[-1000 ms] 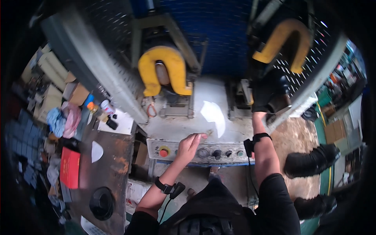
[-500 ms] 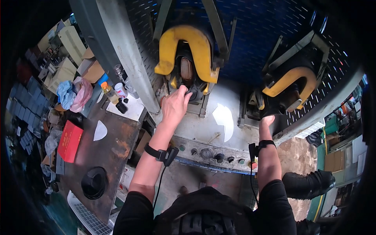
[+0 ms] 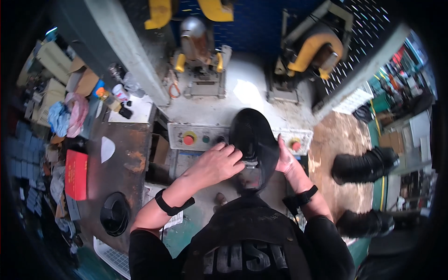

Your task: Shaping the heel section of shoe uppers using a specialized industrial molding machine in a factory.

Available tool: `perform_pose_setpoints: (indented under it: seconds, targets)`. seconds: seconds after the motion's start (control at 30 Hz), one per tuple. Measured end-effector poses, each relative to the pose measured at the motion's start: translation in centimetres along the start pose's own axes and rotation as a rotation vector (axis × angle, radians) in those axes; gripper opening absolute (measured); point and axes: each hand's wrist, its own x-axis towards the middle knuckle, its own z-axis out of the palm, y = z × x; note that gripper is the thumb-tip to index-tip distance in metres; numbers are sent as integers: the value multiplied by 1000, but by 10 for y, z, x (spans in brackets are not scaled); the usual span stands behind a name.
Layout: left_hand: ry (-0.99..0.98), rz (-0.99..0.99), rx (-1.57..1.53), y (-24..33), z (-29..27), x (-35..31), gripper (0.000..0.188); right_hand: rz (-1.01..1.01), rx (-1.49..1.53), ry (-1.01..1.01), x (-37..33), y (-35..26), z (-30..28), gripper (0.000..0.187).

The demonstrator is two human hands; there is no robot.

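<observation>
A black curved piece (image 3: 252, 135), hollow with a glossy rim, is held upright in front of my body, over the front edge of a machine. My right hand (image 3: 285, 158) grips its right side, with the fingers hidden behind it. At its left side, my left hand (image 3: 218, 161) has curled fingers pinched against the edge. Beyond stands the left mould (image 3: 193, 46), a bare silver and brown form. A yellow U-shaped clamp (image 3: 161, 13) stands back around it. To the right is a second mould with a yellow clamp (image 3: 313, 44).
A control panel (image 3: 179, 136) with red and green buttons runs along the machine's front. At left, a dark metal table (image 3: 123, 179) bears a black bowl-shaped piece (image 3: 114, 213) and a red box (image 3: 76, 175). Black stacked pieces (image 3: 364, 165) lie on a wooden board (image 3: 322, 154) at right.
Both hands have come back from the moulds toward my body and now hold the black piece together. The left clamp has drawn back, baring its form. The view has shifted.
</observation>
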Motion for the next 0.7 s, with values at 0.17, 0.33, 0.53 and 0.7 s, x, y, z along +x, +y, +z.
perform_pose_setpoints:
  seconds: [0.17, 0.33, 0.53, 0.7]
  targets:
    - [28, 113, -141, 39, 21, 20, 11, -129, 59, 111, -64, 25, -29, 37]
    - [299, 145, -356, 93, 31, 42, 30, -406, 195, 90, -149, 27, -40, 40]
    - [172, 338, -479, 181, 67, 112, 33, -776, 247, 48, -276, 28, -78, 41]
    - [258, 645, -581, 285, 72, 224, 22, -1188, 164, 194, -434, 38, -89, 39]
